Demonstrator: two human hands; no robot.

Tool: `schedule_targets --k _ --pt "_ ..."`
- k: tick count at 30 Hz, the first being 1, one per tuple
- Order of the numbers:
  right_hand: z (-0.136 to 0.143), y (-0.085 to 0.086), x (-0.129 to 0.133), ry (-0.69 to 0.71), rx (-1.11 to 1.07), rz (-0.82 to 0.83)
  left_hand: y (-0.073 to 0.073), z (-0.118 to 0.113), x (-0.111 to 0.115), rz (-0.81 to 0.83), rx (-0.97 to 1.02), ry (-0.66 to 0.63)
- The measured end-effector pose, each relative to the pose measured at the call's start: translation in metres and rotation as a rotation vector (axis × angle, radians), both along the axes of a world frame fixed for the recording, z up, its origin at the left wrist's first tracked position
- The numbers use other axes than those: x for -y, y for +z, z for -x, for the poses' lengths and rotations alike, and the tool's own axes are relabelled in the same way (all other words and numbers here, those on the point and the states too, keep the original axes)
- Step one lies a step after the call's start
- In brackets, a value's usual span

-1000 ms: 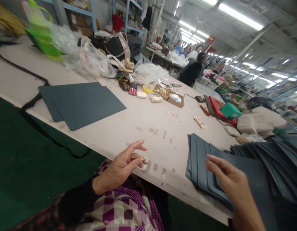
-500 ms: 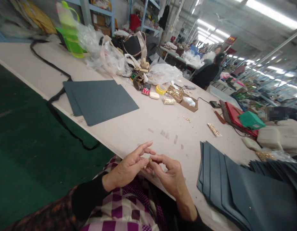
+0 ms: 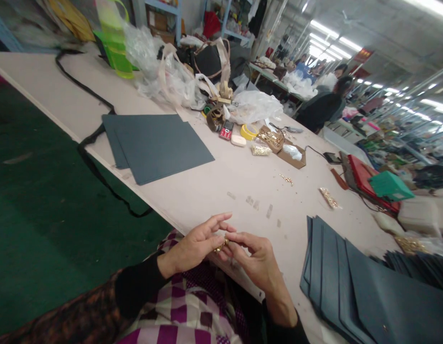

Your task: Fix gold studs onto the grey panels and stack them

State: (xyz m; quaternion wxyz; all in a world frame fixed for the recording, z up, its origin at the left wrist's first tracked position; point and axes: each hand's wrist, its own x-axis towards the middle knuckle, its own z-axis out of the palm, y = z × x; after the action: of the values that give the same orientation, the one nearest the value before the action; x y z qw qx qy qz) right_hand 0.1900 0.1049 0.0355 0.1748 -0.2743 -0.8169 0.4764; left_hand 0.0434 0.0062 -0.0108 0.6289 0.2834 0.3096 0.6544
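Currently left hand (image 3: 196, 246) and right hand (image 3: 255, 260) pinch one small gold fitting (image 3: 221, 246) at the bench (image 3: 207, 186) near edge; fanned grey leather panels (image 3: 350, 291) at the right lie bare, fitting unattached.

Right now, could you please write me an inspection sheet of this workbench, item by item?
Surface: long pale table, bits of tape stuck near its front edge.
Job's things: small gold fitting pinched between both hands; fanned stack of grey panels at the right; two flat grey sheets at the left.
Clutter: plastic bags, handbag, red phone, yellow tape roll, tray of gold hardware, red case, green box.
Hands: left hand and right hand meet at the table edge, fingertips on the fitting.
Cables: black strap or cable trailing off the table's left edge.
Surroundings: seated person at a further bench; shelving behind; green floor.
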Motion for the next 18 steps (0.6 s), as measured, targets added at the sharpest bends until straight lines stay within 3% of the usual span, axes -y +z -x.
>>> schedule_targets --k 8,18 --pt "0.004 -0.012 0.002 -0.068 -0.033 0.327 -0.002 0.003 -0.004 0.003 0.013 -0.036" --pt "0.009 -0.006 0.004 -0.028 -0.03 0.445 -0.01 0.011 -0.006 0.038 0.185 -0.156"
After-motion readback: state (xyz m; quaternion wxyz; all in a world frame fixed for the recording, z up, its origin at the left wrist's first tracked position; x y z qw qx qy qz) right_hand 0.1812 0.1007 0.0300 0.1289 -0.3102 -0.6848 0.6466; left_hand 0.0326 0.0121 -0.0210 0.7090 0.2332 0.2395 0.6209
